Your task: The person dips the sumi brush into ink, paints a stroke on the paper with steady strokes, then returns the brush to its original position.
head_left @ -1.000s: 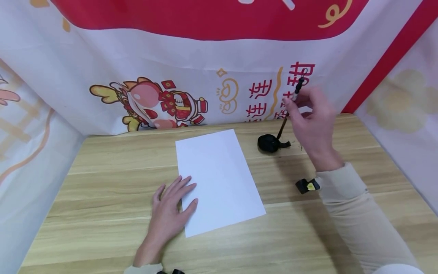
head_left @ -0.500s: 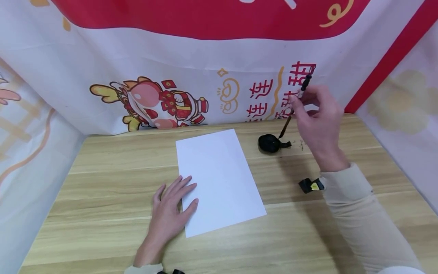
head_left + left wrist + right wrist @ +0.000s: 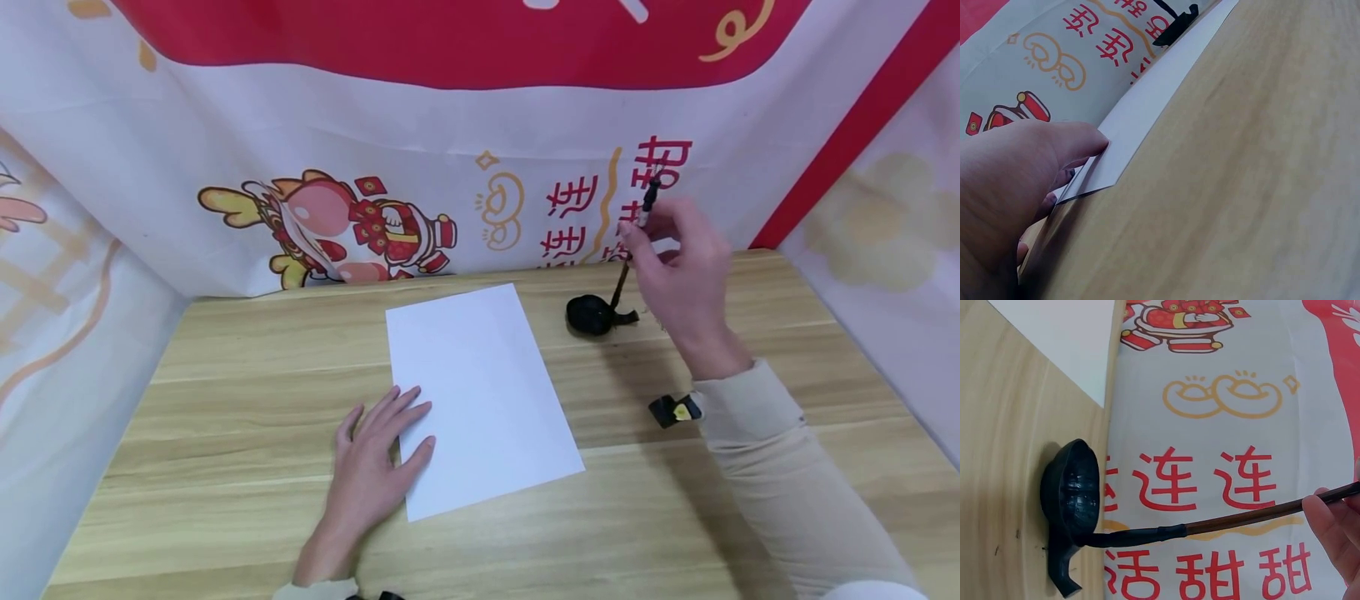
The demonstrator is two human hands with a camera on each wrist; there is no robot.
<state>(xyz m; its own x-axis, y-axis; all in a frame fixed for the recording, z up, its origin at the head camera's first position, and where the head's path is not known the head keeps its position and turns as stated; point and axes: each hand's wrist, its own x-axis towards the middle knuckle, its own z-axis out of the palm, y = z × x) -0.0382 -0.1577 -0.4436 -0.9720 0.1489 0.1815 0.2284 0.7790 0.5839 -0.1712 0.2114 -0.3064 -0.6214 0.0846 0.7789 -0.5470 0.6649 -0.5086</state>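
Note:
My right hand (image 3: pixel 686 279) pinches a writing brush (image 3: pixel 624 279) by its upper shaft, held nearly upright. In the right wrist view the dark tip of the brush (image 3: pixel 1129 537) meets the rim of a small black ink dish (image 3: pixel 1072 487), where its curved stem begins. The same ink dish (image 3: pixel 588 315) stands on the table to the right of a white sheet of paper (image 3: pixel 480 400). My left hand (image 3: pixel 375 467) lies with spread fingers on the left edge of the paper. Nothing is written on the sheet.
The wooden table (image 3: pixel 247 417) runs back to a printed cloth backdrop (image 3: pixel 420 117). Dark specks (image 3: pixel 997 551) mark the wood beside the ink dish. Cloth also hangs along the left and right sides.
The right hand with the brush shifts a little right, then back left, the tip staying near the ink dish's rim. The left hand and paper stay in place.

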